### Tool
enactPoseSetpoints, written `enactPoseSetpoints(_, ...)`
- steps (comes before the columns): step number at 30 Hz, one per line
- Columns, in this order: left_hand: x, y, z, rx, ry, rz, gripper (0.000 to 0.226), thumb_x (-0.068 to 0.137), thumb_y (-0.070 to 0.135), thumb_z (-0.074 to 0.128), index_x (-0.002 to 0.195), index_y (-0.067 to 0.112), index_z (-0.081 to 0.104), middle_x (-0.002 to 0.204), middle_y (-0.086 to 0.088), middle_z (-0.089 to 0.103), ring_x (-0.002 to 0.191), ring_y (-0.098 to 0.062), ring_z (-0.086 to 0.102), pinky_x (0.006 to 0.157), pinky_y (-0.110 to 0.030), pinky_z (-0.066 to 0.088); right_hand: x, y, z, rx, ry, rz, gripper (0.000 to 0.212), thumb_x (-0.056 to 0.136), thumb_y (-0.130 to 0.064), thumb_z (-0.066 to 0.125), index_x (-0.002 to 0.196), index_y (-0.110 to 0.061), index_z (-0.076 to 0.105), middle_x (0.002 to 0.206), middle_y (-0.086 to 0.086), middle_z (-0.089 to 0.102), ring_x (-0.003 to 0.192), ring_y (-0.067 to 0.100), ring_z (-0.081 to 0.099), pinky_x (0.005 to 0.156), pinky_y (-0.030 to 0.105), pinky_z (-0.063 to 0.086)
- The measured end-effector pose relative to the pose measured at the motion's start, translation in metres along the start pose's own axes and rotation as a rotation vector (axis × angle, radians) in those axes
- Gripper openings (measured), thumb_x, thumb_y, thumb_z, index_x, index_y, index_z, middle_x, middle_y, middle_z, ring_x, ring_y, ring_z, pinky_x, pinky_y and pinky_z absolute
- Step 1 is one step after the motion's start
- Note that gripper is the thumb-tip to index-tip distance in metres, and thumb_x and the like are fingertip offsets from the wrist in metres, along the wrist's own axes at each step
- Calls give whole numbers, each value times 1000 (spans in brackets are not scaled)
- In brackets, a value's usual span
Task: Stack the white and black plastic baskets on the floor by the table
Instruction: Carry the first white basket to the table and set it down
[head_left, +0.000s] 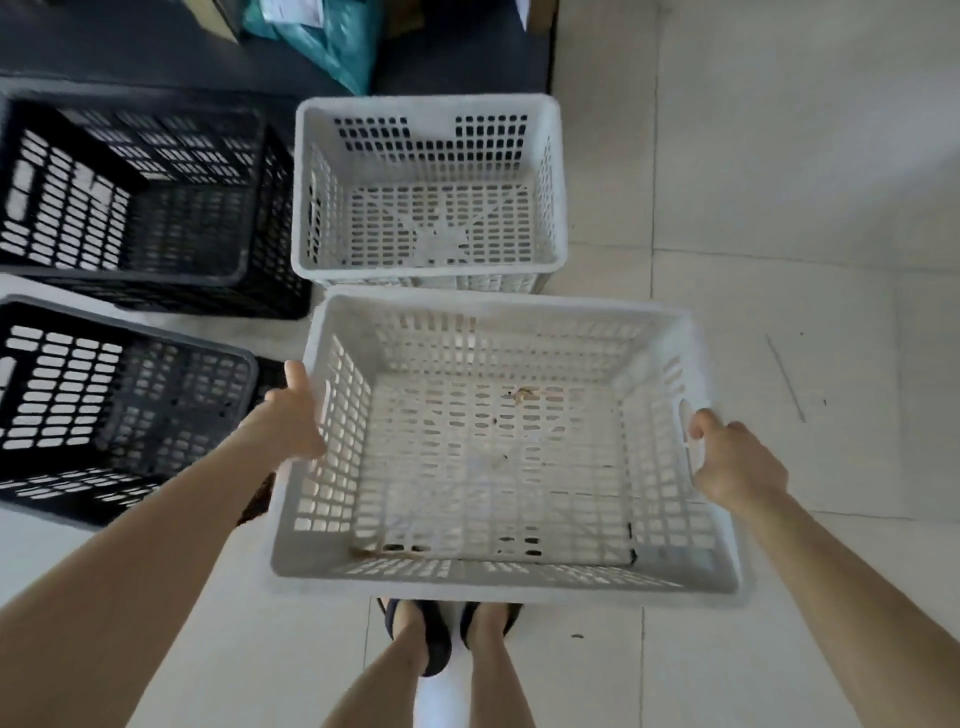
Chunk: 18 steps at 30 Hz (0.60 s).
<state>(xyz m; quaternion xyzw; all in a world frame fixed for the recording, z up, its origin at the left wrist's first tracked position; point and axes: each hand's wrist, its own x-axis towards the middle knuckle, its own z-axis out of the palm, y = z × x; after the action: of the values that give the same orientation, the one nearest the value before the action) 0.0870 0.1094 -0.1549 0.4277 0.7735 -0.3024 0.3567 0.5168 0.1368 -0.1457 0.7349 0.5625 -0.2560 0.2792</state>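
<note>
I hold a white plastic basket (498, 569) up above the floor, in front of my feet. My left hand (291, 421) grips its left wall and my right hand (735, 462) grips the handle slot in its right wall. A second white basket (426, 106) stands on the floor just beyond it, empty. Two black baskets stand on the floor to the left: one far (67, 208), one near (57, 384), beside my left forearm.
The dark table (156, 47) runs along the top, with a teal plastic bag (332, 47) under or on it. Pale floor tiles (779, 182) stretch out to the right. My feet in dark shoes (441, 634) stand under the held basket.
</note>
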Motion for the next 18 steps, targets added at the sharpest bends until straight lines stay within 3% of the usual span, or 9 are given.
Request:
enactPoseSetpoints(3,-46,17,-42,-46,-1,-5,100,80,-5,53,149,12,-17,112,-25,57,62,-27,57,54,-32,49,-29,28,-48,40,24,7,72,80,6,48,135,-31,21,82,5,47,65,21,53,49,28,38)
enactPoseSetpoints(5,-75,32,-68,-61,-19,11,107,76,-10,54,148,15,-21,95,-22,61,69,-30,62,57,-34,52,-45,46,-80,65,35,22,94,81,6,49,147,-38,-2,76,5,47,59,18,50,47,27,36)
enactPoseSetpoints(7,-102,50,-96,-60,-41,31,105,76,-12,54,149,9,-19,98,-20,61,87,-33,69,56,-35,54,-54,64,-109,95,47,57,102,82,6,49,148,-38,-16,74,5,49,57,18,49,47,26,37)
enactPoseSetpoints(9,-125,70,-123,-34,-35,53,101,80,-11,53,149,2,-19,110,-22,64,93,-33,70,53,-32,50,-56,80,-134,120,73,102,93,83,4,48,149,-31,-7,75,5,50,61,19,52,50,26,38)
enactPoseSetpoints(12,-144,105,-157,-48,0,111,97,84,-9,55,148,-4,-17,129,-28,55,99,-36,70,76,-39,58,-47,104,-167,189,122,145,62,83,4,47,138,-10,22,75,4,47,75,26,56,54,27,38)
enactPoseSetpoints(15,-152,146,-194,-55,46,137,88,84,-7,60,149,-9,0,134,-26,51,102,-36,69,88,-40,57,-32,124,-203,227,121,183,59,85,3,46,138,-4,20,79,6,48,72,23,55,58,29,40)
enactPoseSetpoints(17,-149,175,-218,-63,37,151,96,83,-8,61,149,-6,-8,141,-25,44,102,-35,69,90,-42,57,-17,138,-229,264,126,188,61,88,3,43,142,-2,15,81,9,50,71,23,54,58,30,40)
enactPoseSetpoints(18,-143,190,-230,-41,35,159,98,83,-7,62,149,-5,-11,141,-24,46,101,-33,69,91,-41,56,-7,144,-242,283,136,190,62,89,3,42,143,-1,12,92,14,56,80,28,58,63,31,41)
